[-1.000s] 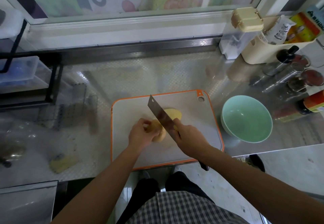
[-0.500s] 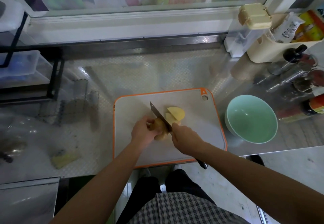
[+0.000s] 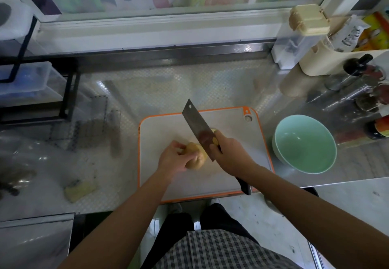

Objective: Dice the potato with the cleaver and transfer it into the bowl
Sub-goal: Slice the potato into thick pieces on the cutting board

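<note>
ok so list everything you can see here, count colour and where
cutting board: one, white with orange rim, centre
cleaver: one, dark steel, over board
potato: one piece held, another mostly hidden behind cleaver, tan, on board
bowl: one, mint green, right of board
clear container: one, beige lid, far right
bottles and jars: several, dark and red, right edge
plastic box: one, clear, far left
yellowish lump: one, left of board
left hand: one, holds potato
right hand: one, grips cleaver handle

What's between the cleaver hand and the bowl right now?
Nothing loose: head view shows bare cutting board, then a strip of counter, between right hand and bowl.
</note>
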Tool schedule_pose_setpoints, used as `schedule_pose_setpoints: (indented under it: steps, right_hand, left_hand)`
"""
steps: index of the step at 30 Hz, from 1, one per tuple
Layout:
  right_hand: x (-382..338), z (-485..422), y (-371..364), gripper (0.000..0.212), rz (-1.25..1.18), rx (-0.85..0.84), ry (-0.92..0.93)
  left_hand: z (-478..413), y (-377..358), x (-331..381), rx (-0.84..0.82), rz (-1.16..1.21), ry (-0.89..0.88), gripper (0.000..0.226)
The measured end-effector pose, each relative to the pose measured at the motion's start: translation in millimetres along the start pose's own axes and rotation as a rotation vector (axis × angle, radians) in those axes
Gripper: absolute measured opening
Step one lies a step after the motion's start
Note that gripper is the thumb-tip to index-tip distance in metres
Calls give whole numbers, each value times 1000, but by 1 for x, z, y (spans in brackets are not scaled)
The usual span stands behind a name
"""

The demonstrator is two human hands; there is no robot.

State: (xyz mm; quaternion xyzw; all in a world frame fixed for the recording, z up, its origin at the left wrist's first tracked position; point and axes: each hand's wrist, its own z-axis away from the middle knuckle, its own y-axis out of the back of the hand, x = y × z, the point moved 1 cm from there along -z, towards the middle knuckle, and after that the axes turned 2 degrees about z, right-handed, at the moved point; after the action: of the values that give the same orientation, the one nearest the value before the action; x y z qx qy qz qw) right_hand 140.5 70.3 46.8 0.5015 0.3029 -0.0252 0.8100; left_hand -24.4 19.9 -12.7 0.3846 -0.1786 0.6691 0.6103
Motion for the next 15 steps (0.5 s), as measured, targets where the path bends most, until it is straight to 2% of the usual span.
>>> schedule_pose_setpoints:
  steps: [4, 10, 15]
  right_hand:
    - [-1, 15, 6, 10, 94, -61, 39]
    - [-1, 22, 0, 23, 163, -100, 35]
    - [0, 27, 0, 21, 174, -142, 20]
  left_hand:
    - [2, -1, -1, 20, 38, -10, 39]
    - [-2, -1, -2, 5, 52, 9, 43]
    - [-3, -1, -4, -1, 68, 1, 41]
